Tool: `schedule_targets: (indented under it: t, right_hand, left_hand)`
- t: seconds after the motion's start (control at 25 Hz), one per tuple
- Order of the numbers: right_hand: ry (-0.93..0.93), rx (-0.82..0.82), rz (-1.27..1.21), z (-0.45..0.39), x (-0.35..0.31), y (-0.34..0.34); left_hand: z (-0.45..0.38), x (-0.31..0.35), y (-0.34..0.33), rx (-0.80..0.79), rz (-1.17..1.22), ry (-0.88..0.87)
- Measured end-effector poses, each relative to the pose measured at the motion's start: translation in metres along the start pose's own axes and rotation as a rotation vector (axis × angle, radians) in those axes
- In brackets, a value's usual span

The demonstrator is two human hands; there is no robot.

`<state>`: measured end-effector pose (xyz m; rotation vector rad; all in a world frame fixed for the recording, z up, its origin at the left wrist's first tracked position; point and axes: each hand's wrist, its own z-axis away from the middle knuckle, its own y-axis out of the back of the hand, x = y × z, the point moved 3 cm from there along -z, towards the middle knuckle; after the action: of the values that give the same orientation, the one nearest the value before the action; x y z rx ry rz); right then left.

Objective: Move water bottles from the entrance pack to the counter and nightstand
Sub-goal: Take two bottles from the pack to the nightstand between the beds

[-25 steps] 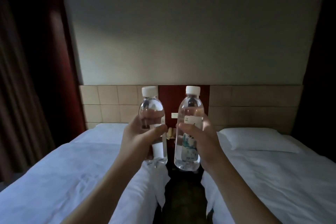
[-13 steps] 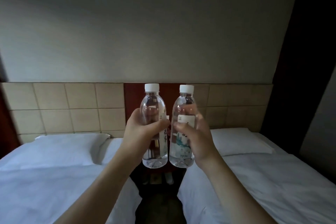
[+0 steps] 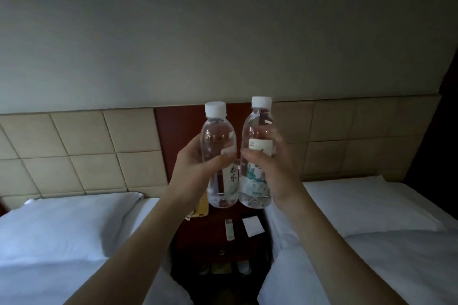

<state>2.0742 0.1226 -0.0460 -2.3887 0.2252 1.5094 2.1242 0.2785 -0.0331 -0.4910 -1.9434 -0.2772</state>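
Note:
I hold two clear water bottles with white caps upright, side by side, above the dark wooden nightstand [image 3: 215,242]. My left hand [image 3: 195,171] grips the left bottle [image 3: 219,136] around its middle. The right bottle [image 3: 257,181], with a white and green label, is gripped by my right hand [image 3: 275,171]. Both bottles hang in the air, their bases just over the back of the nightstand top. The two bottles nearly touch.
On the nightstand lie a white remote [image 3: 229,229], a white card [image 3: 252,225] and a yellow item [image 3: 199,210] partly behind my left wrist. White beds [image 3: 62,242] [image 3: 384,242] flank it closely. A tan padded headboard [image 3: 86,151] runs behind.
The view has closed in on the nightstand, whose top now shows below the bottles. Both hands still hold their bottles upright, and the bottles stand closer together.

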Motion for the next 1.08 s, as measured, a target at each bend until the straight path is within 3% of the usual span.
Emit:
schedule_targets:
  t: [0.36, 0.64, 0.8, 1.08]
  right_hand:
    - [-0.100, 0.070, 0.101, -0.238, 0.212, 0.012]
    - [-0.237, 0.112, 0.136, -0.410, 0.374, 0.032]
    - [-0.318, 0.112, 0.162, -0.447, 0.514, 0.072]
    - [-0.493, 0.137, 0.267, -0.405, 0.819, 0.145]
  left_hand:
    - [-0.237, -0.201, 0.045, 0.026, 0.026, 0.065]
    - [-0.413, -0.372, 0.086, 0.002, -0.007, 0.215]
    - [-0.448, -0.521, 0.092, 0.048, -0.031, 0.288]
    - [-0.408, -0.824, 0.116, 0.027, -0.197, 0.492]
